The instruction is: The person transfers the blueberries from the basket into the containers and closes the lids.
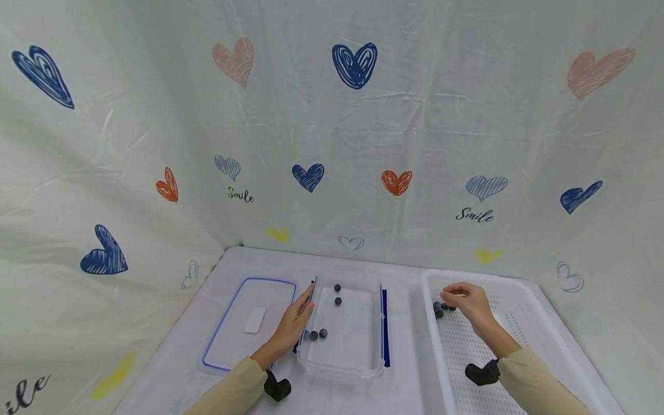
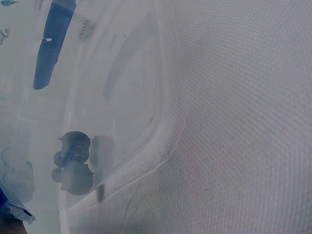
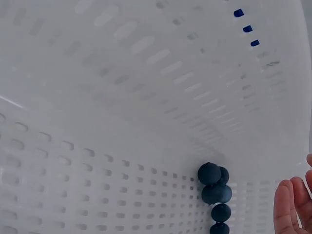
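Observation:
My left hand [image 1: 294, 323] rests along the left wall of a clear plastic container [image 1: 358, 369], its fingers extended by the rim. Inside the container are several blueberries [image 1: 338, 301], two towards the back and others at the front left; blueberries [image 2: 77, 163] also show through its wall in the left wrist view. My right hand [image 1: 469, 302] is over the left side of a white perforated basket [image 1: 433, 351], just above a cluster of blueberries [image 3: 215, 192]. No berry shows between its fingers [image 3: 283, 207] in the right wrist view.
Left of the container lies its clear lid with a blue seal [image 1: 224, 320] and a white label [image 1: 255, 320]. A blue side latch [image 1: 386, 328] hangs down on the container's right. A white sheet printed with hearts [image 1: 353, 132] hangs behind the table.

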`<action>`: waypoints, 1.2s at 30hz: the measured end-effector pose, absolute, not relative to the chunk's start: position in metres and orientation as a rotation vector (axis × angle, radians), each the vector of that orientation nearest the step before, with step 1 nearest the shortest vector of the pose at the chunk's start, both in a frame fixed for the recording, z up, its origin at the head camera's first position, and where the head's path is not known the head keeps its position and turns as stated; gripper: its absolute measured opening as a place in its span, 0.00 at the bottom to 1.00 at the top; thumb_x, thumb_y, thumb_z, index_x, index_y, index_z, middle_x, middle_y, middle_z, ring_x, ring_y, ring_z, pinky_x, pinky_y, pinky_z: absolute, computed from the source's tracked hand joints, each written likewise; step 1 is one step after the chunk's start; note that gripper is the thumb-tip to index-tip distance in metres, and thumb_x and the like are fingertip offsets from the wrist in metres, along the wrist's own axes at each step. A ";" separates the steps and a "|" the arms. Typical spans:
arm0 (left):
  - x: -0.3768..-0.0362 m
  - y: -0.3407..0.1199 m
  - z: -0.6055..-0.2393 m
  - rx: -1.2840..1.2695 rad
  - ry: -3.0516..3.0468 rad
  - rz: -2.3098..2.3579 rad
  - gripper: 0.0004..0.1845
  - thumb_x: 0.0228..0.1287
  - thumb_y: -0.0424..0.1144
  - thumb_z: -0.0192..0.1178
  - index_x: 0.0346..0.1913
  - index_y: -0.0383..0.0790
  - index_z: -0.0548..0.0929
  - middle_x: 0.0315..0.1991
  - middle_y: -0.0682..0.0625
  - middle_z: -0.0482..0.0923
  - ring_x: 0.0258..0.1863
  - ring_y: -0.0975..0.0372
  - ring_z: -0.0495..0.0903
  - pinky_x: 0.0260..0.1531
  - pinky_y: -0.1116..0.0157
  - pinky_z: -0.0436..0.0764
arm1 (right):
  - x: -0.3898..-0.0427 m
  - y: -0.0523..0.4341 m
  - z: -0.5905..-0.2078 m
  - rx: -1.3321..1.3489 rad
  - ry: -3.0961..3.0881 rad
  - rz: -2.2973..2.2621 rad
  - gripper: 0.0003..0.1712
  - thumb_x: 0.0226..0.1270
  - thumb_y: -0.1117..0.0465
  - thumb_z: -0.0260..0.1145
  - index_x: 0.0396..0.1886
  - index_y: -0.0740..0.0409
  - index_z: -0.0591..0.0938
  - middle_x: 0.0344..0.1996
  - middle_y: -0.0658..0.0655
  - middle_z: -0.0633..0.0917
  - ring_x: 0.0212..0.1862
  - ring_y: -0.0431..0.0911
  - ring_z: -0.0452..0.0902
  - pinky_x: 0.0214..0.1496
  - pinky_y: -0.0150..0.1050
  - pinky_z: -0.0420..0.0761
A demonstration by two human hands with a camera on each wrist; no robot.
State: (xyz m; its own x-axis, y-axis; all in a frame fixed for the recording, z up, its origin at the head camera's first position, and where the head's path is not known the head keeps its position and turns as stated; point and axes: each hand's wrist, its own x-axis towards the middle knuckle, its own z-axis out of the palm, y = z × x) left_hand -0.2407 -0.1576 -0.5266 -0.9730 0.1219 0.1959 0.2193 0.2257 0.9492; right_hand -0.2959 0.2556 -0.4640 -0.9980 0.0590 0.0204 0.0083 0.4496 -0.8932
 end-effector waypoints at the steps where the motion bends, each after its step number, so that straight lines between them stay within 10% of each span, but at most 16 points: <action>1: -0.241 -0.158 -0.526 -0.338 -2.402 -1.868 0.28 0.81 0.34 0.45 0.77 0.32 0.54 0.78 0.37 0.49 0.75 0.47 0.52 0.72 0.55 0.56 | -0.297 0.257 -0.466 -0.062 -2.633 1.622 0.17 0.66 0.66 0.70 0.46 0.77 0.81 0.33 0.57 0.86 0.33 0.44 0.84 0.40 0.37 0.87; 23: -0.233 -0.155 -0.516 -0.348 -2.419 -1.841 0.29 0.82 0.39 0.45 0.77 0.31 0.54 0.78 0.37 0.49 0.75 0.47 0.52 0.72 0.55 0.56 | -0.295 0.273 -0.501 -0.095 -2.767 1.486 0.15 0.65 0.65 0.69 0.46 0.74 0.83 0.38 0.61 0.86 0.39 0.51 0.82 0.46 0.51 0.84; 36: -0.238 -0.157 -0.524 -0.332 -2.429 -1.835 0.29 0.81 0.38 0.45 0.78 0.33 0.54 0.78 0.38 0.49 0.76 0.48 0.51 0.72 0.55 0.55 | -0.298 0.272 -0.518 -0.107 -2.768 1.442 0.15 0.59 0.66 0.72 0.41 0.74 0.84 0.32 0.59 0.86 0.34 0.45 0.80 0.31 0.32 0.81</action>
State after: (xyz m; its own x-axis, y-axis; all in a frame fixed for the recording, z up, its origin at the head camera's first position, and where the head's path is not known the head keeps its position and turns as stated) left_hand -0.2381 -0.1566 -0.5237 -0.9734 0.1243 0.1926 0.2192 0.2597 0.9405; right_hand -0.2978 0.2721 -0.5182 -0.9975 0.0697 -0.0148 0.0521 0.5712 -0.8191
